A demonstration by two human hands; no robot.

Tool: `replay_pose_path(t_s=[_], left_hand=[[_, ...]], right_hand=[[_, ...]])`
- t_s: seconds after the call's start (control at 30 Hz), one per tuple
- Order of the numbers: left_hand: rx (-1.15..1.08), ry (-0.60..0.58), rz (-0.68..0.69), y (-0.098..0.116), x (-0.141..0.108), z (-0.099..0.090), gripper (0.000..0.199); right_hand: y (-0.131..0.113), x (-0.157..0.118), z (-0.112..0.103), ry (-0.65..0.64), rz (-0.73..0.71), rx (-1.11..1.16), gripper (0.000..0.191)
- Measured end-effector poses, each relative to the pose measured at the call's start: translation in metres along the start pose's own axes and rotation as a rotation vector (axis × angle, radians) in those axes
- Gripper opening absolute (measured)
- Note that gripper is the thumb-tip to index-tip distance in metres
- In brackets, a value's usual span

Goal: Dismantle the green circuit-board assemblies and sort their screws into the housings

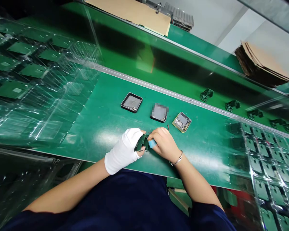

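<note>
A green counter runs below a shelf, flanked by clear trays of circuit boards; small square dishes sit mid-counter. The gloved left hand's fingers hold a green board assembly near the front edge. The right hand's fingers bunch against it, any grip hidden: apparently small-part handwork, calling for steadiness.

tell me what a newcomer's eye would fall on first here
Probably the white glove near the centre, where the left grip holds a green board and the right grip, with a blue wrap on one digit, works close against it. Next, three small trays on the green bench beyond, shiny bits in the left and right ones. Clear plastic trays of boards flank both sides.
</note>
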State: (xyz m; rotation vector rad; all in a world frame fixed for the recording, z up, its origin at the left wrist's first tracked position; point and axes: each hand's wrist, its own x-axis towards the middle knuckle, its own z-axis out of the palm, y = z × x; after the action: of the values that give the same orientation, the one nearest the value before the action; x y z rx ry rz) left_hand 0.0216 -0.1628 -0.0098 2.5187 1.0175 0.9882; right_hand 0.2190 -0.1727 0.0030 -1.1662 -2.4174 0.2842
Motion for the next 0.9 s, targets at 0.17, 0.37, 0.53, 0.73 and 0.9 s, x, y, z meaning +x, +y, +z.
replay_pose_path(t_s=[0.17,0.37,0.53,0.73,0.9], left_hand=[[0.057,-0.044,0.015,0.002,0.001,0.000,0.033],[-0.197,-0.099,-0.130,-0.003,-0.002,-0.003,0.041],[-0.347,-0.372,-0.283,-0.004,0.013,-0.024,0.033],[0.055,-0.480,-0.127,-0.001,0.029,-0.030,0.015],[0.204,-0.426,-0.021,0.001,0.025,-0.022,0.019]], right_hand=[[-0.002,-0.001,0.003,-0.012,0.062,-0.061,0.015],[-0.010,-0.002,0.007,0.088,0.239,0.171,0.024],[-0.017,-0.003,0.009,0.030,0.282,0.237,0.021],[-0.024,-0.003,0.014,-0.018,0.275,0.198,0.018],[-0.027,-0.003,0.017,-0.058,0.229,0.164,0.022]])
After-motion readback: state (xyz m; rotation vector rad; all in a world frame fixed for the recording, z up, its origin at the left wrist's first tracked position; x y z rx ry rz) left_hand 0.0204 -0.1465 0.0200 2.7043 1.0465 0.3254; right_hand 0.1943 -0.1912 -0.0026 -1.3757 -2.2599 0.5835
